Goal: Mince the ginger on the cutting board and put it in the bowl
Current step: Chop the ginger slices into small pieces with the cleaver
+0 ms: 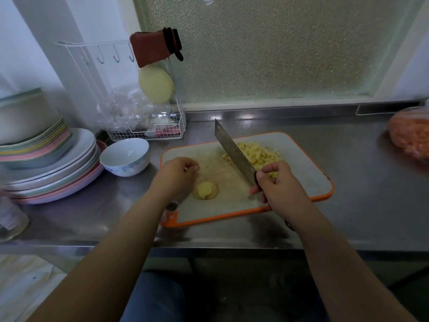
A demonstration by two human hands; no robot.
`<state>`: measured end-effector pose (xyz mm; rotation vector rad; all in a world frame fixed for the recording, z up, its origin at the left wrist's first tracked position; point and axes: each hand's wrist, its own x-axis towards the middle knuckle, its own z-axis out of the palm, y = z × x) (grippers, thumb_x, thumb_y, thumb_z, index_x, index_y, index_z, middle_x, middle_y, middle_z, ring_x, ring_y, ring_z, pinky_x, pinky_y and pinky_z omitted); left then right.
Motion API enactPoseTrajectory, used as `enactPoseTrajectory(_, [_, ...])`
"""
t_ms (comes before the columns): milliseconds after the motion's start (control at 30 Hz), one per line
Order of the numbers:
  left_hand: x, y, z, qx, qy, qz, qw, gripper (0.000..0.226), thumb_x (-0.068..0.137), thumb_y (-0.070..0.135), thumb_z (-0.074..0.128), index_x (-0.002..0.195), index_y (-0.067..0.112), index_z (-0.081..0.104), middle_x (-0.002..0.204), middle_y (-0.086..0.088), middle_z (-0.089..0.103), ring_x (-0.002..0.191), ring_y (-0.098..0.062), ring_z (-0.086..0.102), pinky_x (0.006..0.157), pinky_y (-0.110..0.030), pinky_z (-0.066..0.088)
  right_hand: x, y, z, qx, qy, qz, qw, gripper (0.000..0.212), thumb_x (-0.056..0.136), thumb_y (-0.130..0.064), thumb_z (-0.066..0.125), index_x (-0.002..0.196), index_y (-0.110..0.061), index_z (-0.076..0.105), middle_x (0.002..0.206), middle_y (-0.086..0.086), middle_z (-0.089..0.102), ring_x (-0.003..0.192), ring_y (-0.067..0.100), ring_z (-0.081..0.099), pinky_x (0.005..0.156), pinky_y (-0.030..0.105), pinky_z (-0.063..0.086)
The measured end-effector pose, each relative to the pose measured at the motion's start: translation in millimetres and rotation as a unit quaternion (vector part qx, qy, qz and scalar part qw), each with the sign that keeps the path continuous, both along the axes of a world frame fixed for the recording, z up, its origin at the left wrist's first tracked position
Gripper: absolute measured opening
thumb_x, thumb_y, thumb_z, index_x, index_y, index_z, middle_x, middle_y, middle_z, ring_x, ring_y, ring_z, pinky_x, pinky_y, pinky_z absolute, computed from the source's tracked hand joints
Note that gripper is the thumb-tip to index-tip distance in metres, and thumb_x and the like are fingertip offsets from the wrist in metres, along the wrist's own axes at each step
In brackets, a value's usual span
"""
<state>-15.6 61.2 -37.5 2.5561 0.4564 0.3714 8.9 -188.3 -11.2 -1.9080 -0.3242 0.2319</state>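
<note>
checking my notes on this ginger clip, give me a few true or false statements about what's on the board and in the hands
1. The right hand grips the knife by its handle. True.
2. The white bowl already holds chopped ginger. False: it looks empty, and the chopped ginger pile lies on the cutting board.
3. A small stack of ginger slices lies on the board, uncut into bits. True.
4. The left hand is pressing down on the ginger slices. False: it hovers curled just beside them, holding nothing that can be seen.
5. The bowl stands to the right of the board. False: it stands to its left, next to the stacked plates.
</note>
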Motion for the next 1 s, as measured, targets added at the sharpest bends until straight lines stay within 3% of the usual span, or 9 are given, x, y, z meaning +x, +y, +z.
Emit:
enactPoseTrajectory(133, [22.4,26.9,-1.5,0.099,0.031,0.022,0.994,0.037,0.093,0.033,0.059,0.125,0.015,0.062,0.127,-0.009,0.060,0.115,-0.029,0.055,0.093,-0.037,0.044,-0.4,1.6,0.2,0.003,0.004,0.000,1.000,0.013,0.099,-0.025,0.048,0.108,-0.017,0.042,0.074,-0.001,0.070,0.055,0.014,0.053,0.053,0.029,0.044])
enactPoseTrajectory(267, [36.5,27.8,2.4,0.152,0.107,-0.031,0.982,0.025,0.089,0.036,0.062,0.102,0.016,0.071,0.101,-0.006,0.068,0.094,-0.024,0.061,0.080,-0.037,0.050,-0.3,1.1,-2.4,-0.001,0.009,0.004,1.000,0.012,0.099,-0.026,0.048,0.106,-0.019,0.043,0.074,-0.001,0.071,0.057,0.015,0.055,0.058,0.032,0.047])
enactPoseTrajectory(367, [34.6,23.3,6.1,0.189,0.085,-0.027,0.978,0.021,0.092,0.030,0.057,0.102,0.018,0.072,0.102,-0.003,0.069,0.091,-0.022,0.062,0.079,-0.036,0.051,1.4,-1.5,-6.4,0.001,0.006,0.000,1.000,0.012,0.098,-0.025,0.049,0.106,-0.018,0.043,0.071,-0.002,0.071,0.056,0.015,0.054,0.058,0.033,0.046])
enactPoseTrajectory(433, [26.6,16.3,10.1,0.134,0.026,-0.017,0.991,0.017,0.092,0.027,0.058,0.095,0.017,0.072,0.093,0.002,0.069,0.084,-0.016,0.061,0.075,-0.032,0.049,3.5,-3.2,-9.4,-0.002,-0.001,-0.004,1.000,0.010,0.098,-0.025,0.049,0.104,-0.020,0.043,0.069,-0.003,0.071,0.055,0.015,0.055,0.059,0.033,0.046])
enactPoseTrajectory(567, [-1.2,-7.5,22.0,-0.185,-0.057,-0.025,0.981,0.002,0.084,0.017,0.072,0.083,0.017,0.071,0.071,0.004,0.065,0.062,0.000,0.057,0.063,-0.014,0.045,5.9,-3.5,-11.9,-0.005,-0.007,-0.009,1.000,0.008,0.098,-0.024,0.049,0.102,-0.020,0.043,0.068,-0.003,0.070,0.056,0.015,0.055,0.058,0.033,0.045])
enactPoseTrajectory(633, [-11.3,-15.2,17.1,-0.196,-0.038,-0.026,0.979,0.006,0.082,0.016,0.074,0.081,0.012,0.070,0.069,0.000,0.062,0.061,-0.005,0.054,0.061,-0.013,0.044,5.1,-1.9,-11.9,-0.008,-0.008,-0.008,1.000,0.010,0.098,-0.024,0.049,0.104,-0.018,0.043,0.068,-0.003,0.070,0.055,0.014,0.054,0.057,0.031,0.044])
enactPoseTrajectory(800, [-19.4,-20.6,-4.0,-0.137,-0.006,0.014,0.990,0.009,0.083,0.024,0.073,0.076,0.022,0.068,0.078,-0.001,0.068,0.071,-0.013,0.059,0.073,-0.032,0.050,-0.6,5.9,-11.3,-0.006,0.000,0.010,1.000,0.012,0.098,-0.024,0.049,0.105,-0.017,0.042,0.067,-0.002,0.070,0.051,0.013,0.052,0.053,0.029,0.042])
enactPoseTrajectory(900, [-24.3,-16.3,-3.7,-0.131,-0.006,-0.020,0.991,0.010,0.086,0.031,0.069,0.092,0.024,0.068,0.091,0.004,0.066,0.081,-0.010,0.061,0.076,-0.027,0.048,-1.9,7.0,-11.2,-0.026,-0.011,0.025,0.999,0.006,0.098,-0.027,0.048,0.096,-0.026,0.043,0.068,-0.003,0.070,0.055,0.013,0.053,0.059,0.033,0.046])
enactPoseTrajectory(1000, [-33.0,-9.8,-2.4,-0.143,0.071,-0.129,0.979,0.036,0.077,0.028,0.078,0.108,0.032,0.061,0.110,0.009,0.061,0.101,-0.007,0.058,0.092,-0.029,0.048,-2.1,5.8,-5.4,-0.080,-0.015,0.052,0.995,0.006,0.097,-0.034,0.047,0.097,-0.028,0.046,0.072,-0.002,0.070,0.057,0.011,0.052,0.062,0.033,0.046])
